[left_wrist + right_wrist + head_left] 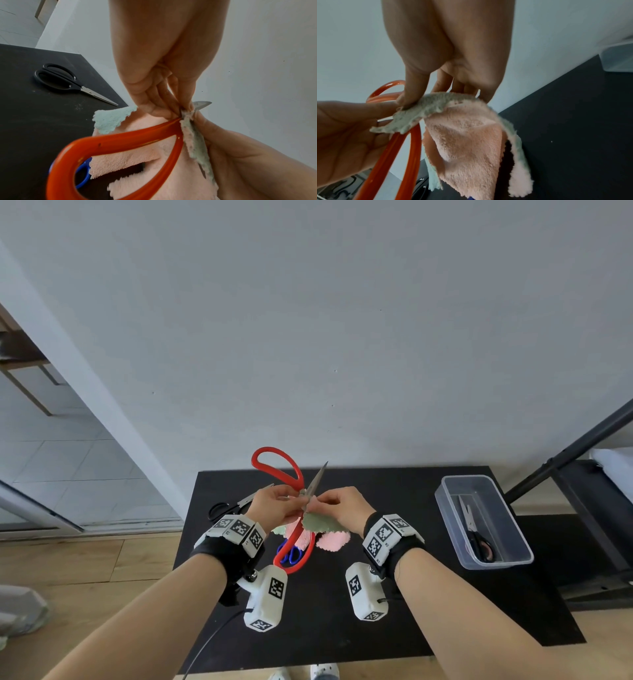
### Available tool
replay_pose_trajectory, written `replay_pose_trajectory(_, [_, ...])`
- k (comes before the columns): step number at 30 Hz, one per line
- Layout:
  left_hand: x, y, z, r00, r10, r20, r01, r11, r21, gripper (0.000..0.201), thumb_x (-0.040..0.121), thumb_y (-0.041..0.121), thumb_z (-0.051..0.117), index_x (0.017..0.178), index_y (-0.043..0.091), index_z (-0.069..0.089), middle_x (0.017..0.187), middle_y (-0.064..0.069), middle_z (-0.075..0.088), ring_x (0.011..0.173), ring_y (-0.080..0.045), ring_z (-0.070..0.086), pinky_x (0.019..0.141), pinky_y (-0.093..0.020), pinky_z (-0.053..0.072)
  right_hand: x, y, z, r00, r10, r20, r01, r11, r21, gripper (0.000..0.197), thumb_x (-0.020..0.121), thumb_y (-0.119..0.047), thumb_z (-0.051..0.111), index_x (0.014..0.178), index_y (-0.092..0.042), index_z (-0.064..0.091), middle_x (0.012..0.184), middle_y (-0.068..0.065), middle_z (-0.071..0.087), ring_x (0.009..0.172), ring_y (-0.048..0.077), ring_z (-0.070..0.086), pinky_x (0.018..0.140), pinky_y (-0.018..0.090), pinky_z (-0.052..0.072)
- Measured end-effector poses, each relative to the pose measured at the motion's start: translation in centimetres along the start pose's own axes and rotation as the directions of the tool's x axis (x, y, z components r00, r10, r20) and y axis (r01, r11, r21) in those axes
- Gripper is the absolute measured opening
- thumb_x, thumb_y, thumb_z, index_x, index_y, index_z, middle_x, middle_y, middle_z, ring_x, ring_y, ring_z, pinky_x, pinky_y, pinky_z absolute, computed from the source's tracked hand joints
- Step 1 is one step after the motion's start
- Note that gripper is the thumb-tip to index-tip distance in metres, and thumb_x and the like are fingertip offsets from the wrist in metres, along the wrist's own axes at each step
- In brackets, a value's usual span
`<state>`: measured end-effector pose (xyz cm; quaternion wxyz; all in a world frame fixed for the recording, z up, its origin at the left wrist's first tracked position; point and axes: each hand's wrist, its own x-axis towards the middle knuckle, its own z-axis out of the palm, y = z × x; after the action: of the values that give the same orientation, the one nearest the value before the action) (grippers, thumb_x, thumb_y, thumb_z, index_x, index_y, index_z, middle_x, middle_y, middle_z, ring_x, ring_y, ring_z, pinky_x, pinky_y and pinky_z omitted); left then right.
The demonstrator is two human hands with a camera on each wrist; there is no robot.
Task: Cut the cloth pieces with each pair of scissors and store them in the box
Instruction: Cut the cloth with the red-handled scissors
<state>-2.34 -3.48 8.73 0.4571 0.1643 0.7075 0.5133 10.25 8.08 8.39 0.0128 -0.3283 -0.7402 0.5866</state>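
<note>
My left hand (291,503) grips the large red-handled scissors (291,470) near the pivot, above the black table (394,611). Their handles stand spread, and the blade (317,479) points up and away. Right beside it, my right hand (323,501) pinches a grey-green cloth piece (323,523) against the blade. In the left wrist view the red handle (120,142) loops toward the camera and the cloth (197,142) lies along the blade. The right wrist view shows thumb and fingers on that cloth (423,108), with pink cloth (471,148) under it.
Pink cloth (334,542), a pale green scrap (109,120) and blue-handled scissors (291,554) lie on the table below my hands. Black scissors (56,79) rest at the far left. A clear plastic box (445,508) at the right holds one pair of scissors (478,537).
</note>
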Motion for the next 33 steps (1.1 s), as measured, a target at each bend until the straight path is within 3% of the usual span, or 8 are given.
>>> replay_pose_trajectory(4, [0.1,0.2,-0.2,1.000,0.022,0.019,-0.022,1.000,0.015,0.017,0.083,0.013,0.071,0.098,0.006,0.068,0.093,-0.020,0.072,0.082,-0.027,0.067,0.084,-0.040,0.055,0.2,0.2,0.3,1.000,-0.022,-0.020,0.022,1.000,0.022,0.026,0.087,-0.032,0.067,0.102,-0.011,0.071,0.093,0.003,0.069,0.083,0.011,0.064,0.071,0.021,0.051])
replay_pose_trajectory(10, [0.4,0.0,-0.2,0.999,0.041,0.019,-0.040,0.999,-0.020,0.018,0.085,0.006,0.067,0.103,0.006,0.063,0.088,-0.013,0.071,0.073,-0.019,0.070,0.068,-0.025,0.057,0.7,0.0,-0.5,0.999,-0.045,0.009,0.046,0.997,-0.064,0.029,0.088,-0.033,0.065,0.105,-0.011,0.070,0.096,0.002,0.070,0.086,0.010,0.064,0.074,0.018,0.050])
replay_pose_trajectory(15, [0.9,0.0,-0.3,1.000,0.028,-0.007,-0.029,0.999,-0.044,0.023,0.083,0.009,0.070,0.104,0.002,0.063,0.088,-0.015,0.072,0.084,-0.031,0.070,0.087,-0.045,0.055,1.2,-0.1,-1.0,0.999,-0.053,0.005,0.053,0.993,-0.108,0.029,0.087,-0.033,0.066,0.104,-0.010,0.071,0.094,0.003,0.070,0.079,0.006,0.062,0.068,0.015,0.049])
replay_pose_trajectory(22, [1.4,0.0,-0.6,1.000,0.018,-0.022,-0.019,0.999,-0.032,0.015,0.083,0.011,0.070,0.097,0.009,0.065,0.091,-0.015,0.071,0.091,-0.033,0.069,0.091,-0.046,0.053,1.8,0.1,-1.8,1.000,-0.024,0.012,0.026,0.982,-0.186,0.034,0.086,-0.039,0.066,0.104,-0.011,0.071,0.094,0.002,0.070,0.082,0.009,0.063,0.065,0.015,0.046])
replay_pose_trajectory(33, [2.2,0.4,-1.7,0.997,-0.020,-0.080,0.014,0.997,-0.081,0.022,0.083,0.010,0.069,0.103,0.001,0.064,0.091,-0.015,0.071,0.083,-0.028,0.067,0.089,-0.042,0.054,2.0,1.6,-3.4,0.999,0.022,-0.043,-0.029,0.983,-0.180,0.024,0.087,-0.028,0.067,0.101,-0.009,0.072,0.085,-0.002,0.067,0.072,0.003,0.057,0.062,0.013,0.043])
